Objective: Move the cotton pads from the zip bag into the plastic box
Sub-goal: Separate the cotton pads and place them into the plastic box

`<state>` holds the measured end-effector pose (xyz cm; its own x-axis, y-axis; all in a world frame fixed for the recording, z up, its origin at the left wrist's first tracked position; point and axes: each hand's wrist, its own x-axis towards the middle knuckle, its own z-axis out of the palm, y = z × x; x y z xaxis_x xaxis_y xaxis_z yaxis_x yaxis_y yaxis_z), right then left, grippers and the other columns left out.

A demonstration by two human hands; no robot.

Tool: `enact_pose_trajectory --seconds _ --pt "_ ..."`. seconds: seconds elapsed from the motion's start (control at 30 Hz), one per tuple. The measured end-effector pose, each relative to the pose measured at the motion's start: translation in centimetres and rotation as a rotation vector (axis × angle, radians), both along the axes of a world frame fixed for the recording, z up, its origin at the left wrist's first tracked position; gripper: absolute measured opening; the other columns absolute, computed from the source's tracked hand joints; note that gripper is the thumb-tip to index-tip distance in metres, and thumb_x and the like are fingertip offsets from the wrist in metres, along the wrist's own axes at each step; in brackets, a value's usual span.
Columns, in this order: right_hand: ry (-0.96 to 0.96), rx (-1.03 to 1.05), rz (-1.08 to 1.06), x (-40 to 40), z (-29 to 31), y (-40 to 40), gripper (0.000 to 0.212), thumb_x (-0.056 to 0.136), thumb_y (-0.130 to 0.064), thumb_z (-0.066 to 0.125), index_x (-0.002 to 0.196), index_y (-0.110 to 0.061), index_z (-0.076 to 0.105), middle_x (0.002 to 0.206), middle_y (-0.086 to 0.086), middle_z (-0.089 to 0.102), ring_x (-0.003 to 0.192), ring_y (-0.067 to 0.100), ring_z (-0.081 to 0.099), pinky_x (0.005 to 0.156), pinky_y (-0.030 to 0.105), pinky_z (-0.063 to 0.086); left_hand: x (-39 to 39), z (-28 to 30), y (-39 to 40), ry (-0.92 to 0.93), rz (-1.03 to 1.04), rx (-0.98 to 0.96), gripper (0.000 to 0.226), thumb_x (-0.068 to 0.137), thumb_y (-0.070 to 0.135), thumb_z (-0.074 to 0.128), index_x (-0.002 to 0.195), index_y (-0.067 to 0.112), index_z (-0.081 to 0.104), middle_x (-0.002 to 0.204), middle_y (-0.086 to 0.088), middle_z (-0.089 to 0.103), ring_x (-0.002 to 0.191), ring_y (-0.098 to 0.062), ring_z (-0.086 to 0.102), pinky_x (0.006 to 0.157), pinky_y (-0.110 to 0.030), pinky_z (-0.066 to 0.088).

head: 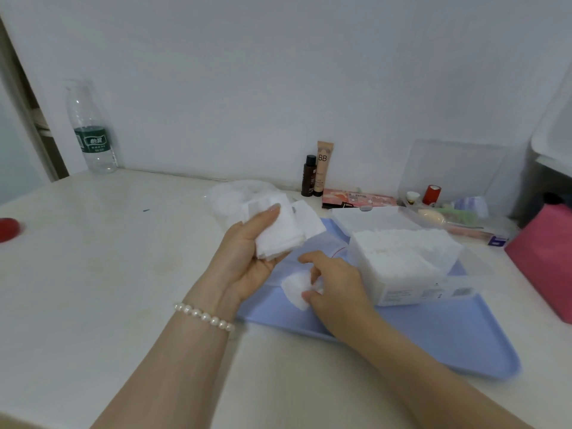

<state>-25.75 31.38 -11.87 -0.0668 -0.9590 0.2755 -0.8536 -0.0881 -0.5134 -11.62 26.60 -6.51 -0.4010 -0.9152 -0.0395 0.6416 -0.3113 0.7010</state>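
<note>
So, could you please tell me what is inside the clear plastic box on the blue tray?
The plastic box is packed with white cotton pads right to its rim. Only the top layer and sides show; whatever lies beneath or behind them is covered.

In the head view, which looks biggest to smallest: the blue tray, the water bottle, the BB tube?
1. blue tray
2. water bottle
3. BB tube
The tray lies nearer the camera, but its lead looks safe.

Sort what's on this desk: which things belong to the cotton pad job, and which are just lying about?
Part of the job:
stack of pads in the left hand
loose pads under the right hand
zip bag
plastic box
blue tray

Lying about:
water bottle
BB cream tube
dark small bottle
pink box
</note>
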Motion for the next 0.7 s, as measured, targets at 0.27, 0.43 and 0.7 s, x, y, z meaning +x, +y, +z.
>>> enact_pose_trajectory --seconds 0.27,0.43,0.7 --pt "-0.719 0.081 0.302 -2.0 7.9 2.5 0.051 0.063 0.020 0.071 0.092 -0.020 0.062 0.065 -0.004 0.060 0.059 0.009 0.056 0.059 0.017 0.047 -0.6 -0.5 0.1 -0.082 -0.037 -0.065 0.043 0.072 0.011 0.063 0.113 -0.003 0.061 0.105 -0.016 0.068 0.088 -0.021 0.068 0.068 -0.029 0.058" --pt "-0.907 -0.035 0.374 -3.1 9.8 3.3 0.043 0.065 0.002 0.076 0.105 -0.012 0.065 0.073 0.011 0.069 0.070 0.025 0.065 0.069 0.035 0.056 -3.3 -2.0 1.7 -0.183 -0.323 -0.124 0.048 0.078 0.007 0.063 0.124 -0.003 0.055 0.116 -0.016 0.059 0.107 -0.023 0.055 0.080 -0.032 0.051" --pt "-0.831 -0.064 0.300 -2.7 8.3 2.5 0.048 0.070 0.015 0.069 0.100 -0.021 0.062 0.065 -0.005 0.066 0.052 0.008 0.060 0.044 0.023 0.047 -3.9 -2.6 1.8 -0.058 -0.441 -0.101 0.028 0.078 0.008 0.060 0.105 0.009 0.069 0.097 -0.012 0.066 0.080 -0.019 0.066 0.065 -0.028 0.056"
